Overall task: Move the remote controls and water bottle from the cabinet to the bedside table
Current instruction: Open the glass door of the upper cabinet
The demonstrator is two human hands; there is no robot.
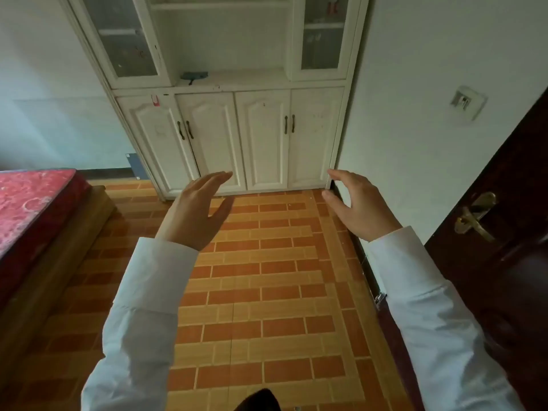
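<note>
Your left hand [197,209] and right hand [360,203] hang spread, holding nothing. At 12 o'clock the cabinet [231,84] ledge shows only a teal object [194,76]; remotes and bottle unseen. Expect light, slick items: grip mid-body.

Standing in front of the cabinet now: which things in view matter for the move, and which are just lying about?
For the job:
- tall white wooden cabinet, lower doors closed
- empty left hand and right hand, both open
- no remotes or bottle visible

Just there:
- small teal object on the cabinet ledge, too blurred to identify
- red patterned mattress
- dark wooden door with brass handle
- white wall socket
</note>
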